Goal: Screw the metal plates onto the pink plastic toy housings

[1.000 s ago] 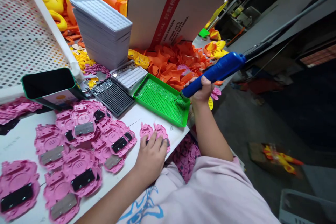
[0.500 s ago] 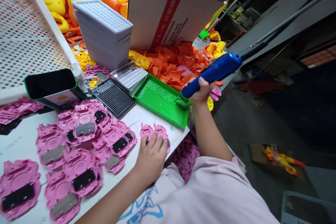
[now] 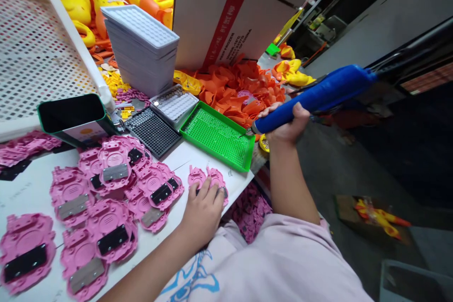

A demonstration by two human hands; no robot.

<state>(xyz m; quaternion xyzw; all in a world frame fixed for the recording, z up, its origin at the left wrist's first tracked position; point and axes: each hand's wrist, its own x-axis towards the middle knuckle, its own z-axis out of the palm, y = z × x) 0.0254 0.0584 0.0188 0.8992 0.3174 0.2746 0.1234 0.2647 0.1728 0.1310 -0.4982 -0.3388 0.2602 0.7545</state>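
Observation:
My left hand (image 3: 204,210) lies with its fingers spread over two pink plastic housing halves (image 3: 197,175) side by side near the table's front edge; the fingers cover their lower parts. My right hand (image 3: 286,127) is wrapped round a blue electric screwdriver (image 3: 314,96), held tilted. Its tip points down and left over the right end of a green perforated tray (image 3: 215,134), where small screws show in the holes. To the left lie stacks of pink housings (image 3: 108,219) with black or grey covers screwed on.
Behind the green tray are a black grid tray (image 3: 153,133), a tall stack of white trays (image 3: 143,52) and a heap of orange parts (image 3: 240,89). A dark green tin (image 3: 83,130) stands by a white mesh basket (image 3: 42,61). A big carton (image 3: 226,9) rises at the back.
My right hand and the screwdriver have moved to the right, and the screwdriver's rear end has swung further right. The tip is still over the green tray. My left hand stays on the pink housings.

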